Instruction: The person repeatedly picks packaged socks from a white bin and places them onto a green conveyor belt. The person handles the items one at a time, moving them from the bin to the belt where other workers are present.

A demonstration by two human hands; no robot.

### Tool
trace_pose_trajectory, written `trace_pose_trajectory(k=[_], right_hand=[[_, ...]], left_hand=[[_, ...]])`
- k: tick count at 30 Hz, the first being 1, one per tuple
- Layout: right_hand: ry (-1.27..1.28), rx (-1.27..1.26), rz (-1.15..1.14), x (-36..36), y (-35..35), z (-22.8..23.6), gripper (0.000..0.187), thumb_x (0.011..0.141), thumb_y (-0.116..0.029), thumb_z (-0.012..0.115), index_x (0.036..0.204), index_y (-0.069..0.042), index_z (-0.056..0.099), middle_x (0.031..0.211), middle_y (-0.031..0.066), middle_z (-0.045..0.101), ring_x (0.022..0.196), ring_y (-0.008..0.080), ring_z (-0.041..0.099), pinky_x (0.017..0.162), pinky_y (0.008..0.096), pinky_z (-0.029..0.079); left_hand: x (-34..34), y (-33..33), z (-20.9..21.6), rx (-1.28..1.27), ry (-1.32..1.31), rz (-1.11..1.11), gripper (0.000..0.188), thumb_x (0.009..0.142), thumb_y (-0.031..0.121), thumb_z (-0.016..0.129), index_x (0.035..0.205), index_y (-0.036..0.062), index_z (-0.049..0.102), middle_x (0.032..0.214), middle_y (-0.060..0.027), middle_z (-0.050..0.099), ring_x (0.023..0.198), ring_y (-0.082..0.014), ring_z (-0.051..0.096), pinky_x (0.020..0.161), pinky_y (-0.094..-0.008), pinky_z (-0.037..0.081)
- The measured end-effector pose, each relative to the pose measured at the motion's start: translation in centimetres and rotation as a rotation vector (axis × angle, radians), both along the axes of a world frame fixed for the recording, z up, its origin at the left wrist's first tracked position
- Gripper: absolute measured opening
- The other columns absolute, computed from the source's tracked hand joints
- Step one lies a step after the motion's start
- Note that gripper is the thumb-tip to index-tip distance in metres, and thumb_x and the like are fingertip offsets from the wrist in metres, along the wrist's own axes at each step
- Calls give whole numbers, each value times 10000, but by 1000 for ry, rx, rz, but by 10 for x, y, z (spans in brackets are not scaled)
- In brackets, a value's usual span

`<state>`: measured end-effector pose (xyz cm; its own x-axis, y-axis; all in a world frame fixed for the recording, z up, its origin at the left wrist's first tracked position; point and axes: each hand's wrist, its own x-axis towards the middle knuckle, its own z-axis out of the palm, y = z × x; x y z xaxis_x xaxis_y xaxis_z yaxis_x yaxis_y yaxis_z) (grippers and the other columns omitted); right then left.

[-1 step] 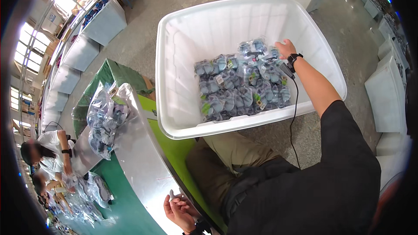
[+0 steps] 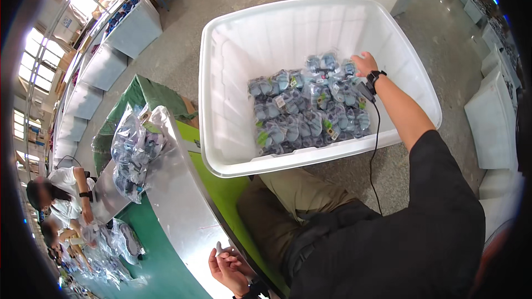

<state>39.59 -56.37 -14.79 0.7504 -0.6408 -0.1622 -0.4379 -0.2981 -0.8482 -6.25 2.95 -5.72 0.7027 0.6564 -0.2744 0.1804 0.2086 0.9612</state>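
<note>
the right hand [image 2: 364, 65] is inside the white plastic tub [image 2: 233, 155], toward its far right side, at the edge of the clear packets of blue-grey goods [image 2: 307, 108]; its fingers are bent, and i cannot tell whether they grip a packet. these packets lie in rows on the tub's floor. the left hand [image 2: 230, 271] is near the metal tabletop [image 2: 172, 188], left of and nearer than the tub, fingers curled loosely; whether they hold anything is unclear. more bagged goods [image 2: 136, 155] lie left of the tub.
</note>
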Motion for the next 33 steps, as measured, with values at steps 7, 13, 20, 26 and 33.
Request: trace_pose_trajectory(k=[7,13,20,26,33], right_hand=[[86,449,365,-75,82,-21,401,981,-366,704,1244,-67,660,1069,39,649,922,168,662,697,336,603],[206,425,945,-135,178,7,379,1053,-370,638,1272,-62,677,1026,11,688,920,101,660,752,275,574],[-139,18,1102,-167,251,-18,233,993,-203,675,999,25,720,919,101,721,855,186,663,788,338,525],[-169,-71,1132,-165,251,-26,184,981,-156,664,937,23,673,828,93,648,766,193,603,724,339,483],[-167,-88,1164,-155,244,-37,201,995,-153,635,932,35,668,818,66,626,773,151,567,726,319,467]], left_hand=[[1,-1,0,14,27,-8,327,1105,154,542,1363,-46,526,1001,-163,719,708,-110,668,538,-171,498],[0,0,-2,-134,-7,-76,386,1092,138,574,1426,-44,510,1055,-153,710,800,-126,692,655,-212,575],[-3,7,-11,-201,-80,-134,413,1080,132,600,1458,-17,526,1097,-98,680,869,-113,688,712,-243,598],[-8,16,-16,-224,-125,-190,426,1099,166,583,1477,-14,504,1144,-83,662,941,-129,685,775,-264,606],[-7,23,-32,-348,-269,-162,390,1099,210,595,1433,14,547,1114,-61,631,921,-122,670,816,-307,601]])
